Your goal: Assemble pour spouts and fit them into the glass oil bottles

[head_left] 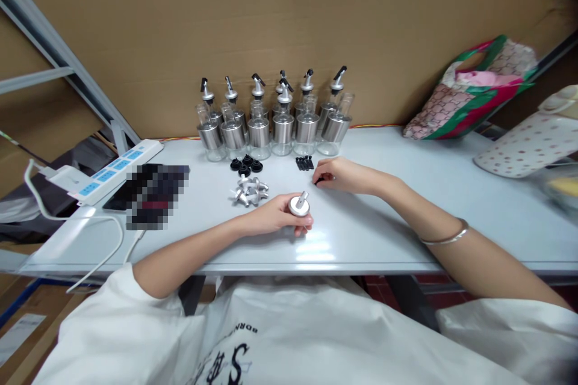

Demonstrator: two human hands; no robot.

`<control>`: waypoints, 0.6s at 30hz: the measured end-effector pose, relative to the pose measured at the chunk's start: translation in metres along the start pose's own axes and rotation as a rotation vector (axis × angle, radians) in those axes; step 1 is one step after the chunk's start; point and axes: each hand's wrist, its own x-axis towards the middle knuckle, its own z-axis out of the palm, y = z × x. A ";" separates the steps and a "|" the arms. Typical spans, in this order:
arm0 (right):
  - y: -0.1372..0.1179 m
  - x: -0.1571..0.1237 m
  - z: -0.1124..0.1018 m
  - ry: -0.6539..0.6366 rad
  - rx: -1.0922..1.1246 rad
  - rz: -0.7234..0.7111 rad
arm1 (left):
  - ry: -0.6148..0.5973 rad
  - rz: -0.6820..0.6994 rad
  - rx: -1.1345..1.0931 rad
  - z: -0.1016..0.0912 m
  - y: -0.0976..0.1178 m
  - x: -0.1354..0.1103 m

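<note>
My left hand (275, 215) is closed around a silver pourer spout (299, 206), its round cap and short slanted tube facing up. To the right, my right hand (334, 176) rests at the tabletop with fingers pinched on a small black piece (320, 180), mostly hidden by the fingertips. Beside it lies a row of small black flip caps (304, 163). Left of these are several black stoppers (244, 171) and a pile of silver spout tops (249, 191). Behind stand glass bottles with steel sleeves (259, 132), the back ones and one in front topped with pourers.
A power strip (120, 169) and a partly blurred dark phone-like object (158, 195) lie at the left with a white cable. At the right are a patterned bag (469, 96) and a dotted white container (528, 141). Cardboard (271, 24) walls the back of the table.
</note>
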 end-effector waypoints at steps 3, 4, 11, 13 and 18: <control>-0.004 -0.002 -0.004 -0.045 0.002 0.050 | -0.001 -0.004 -0.010 0.000 0.000 0.000; -0.005 -0.003 -0.006 -0.064 0.010 0.075 | 0.000 -0.003 -0.013 0.000 0.000 0.000; -0.005 -0.005 -0.012 -0.100 0.057 0.100 | 0.000 -0.008 0.004 0.000 0.000 0.000; -0.004 -0.005 -0.012 -0.101 0.069 0.087 | -0.002 -0.006 0.006 0.000 0.000 0.000; -0.003 -0.007 -0.018 -0.107 0.093 0.117 | -0.008 0.008 0.001 -0.001 -0.001 0.000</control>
